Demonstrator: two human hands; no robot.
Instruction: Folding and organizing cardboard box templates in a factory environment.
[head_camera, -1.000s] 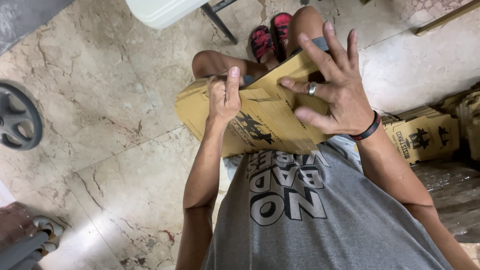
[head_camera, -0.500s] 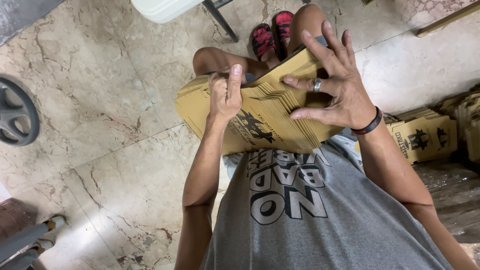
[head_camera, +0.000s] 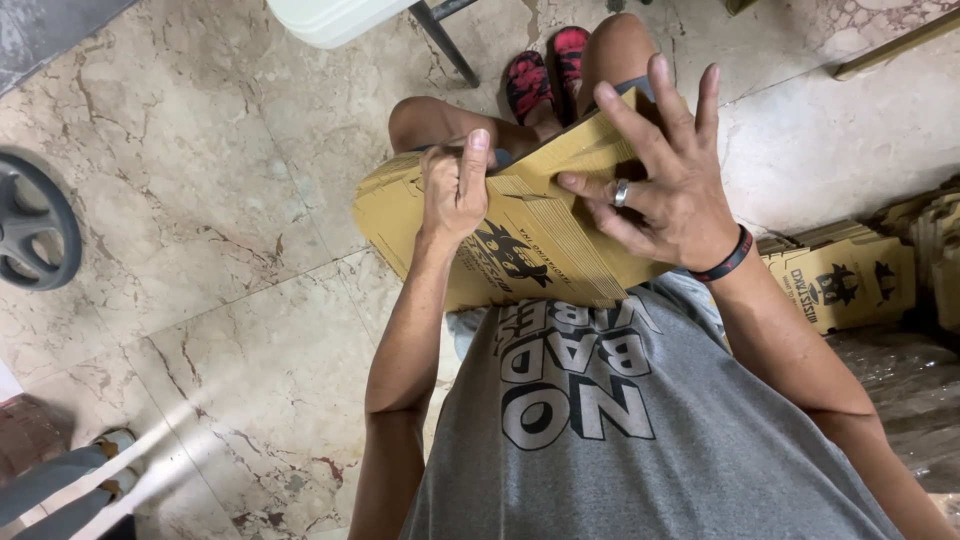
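Left hand (head_camera: 452, 195) pinches the top edge of the flat cardboard stack (head_camera: 520, 240) resting on the lap; right hand (head_camera: 665, 185) lies spread across its ridged edges, fingers wide. Stack looks gathered but unfolded; more flattened boxes (head_camera: 840, 285) wait rightward.

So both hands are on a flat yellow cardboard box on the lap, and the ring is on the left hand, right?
Not quite. In the head view the ring is on the right hand; the left hand is bare. Both hands do rest on the cardboard box.
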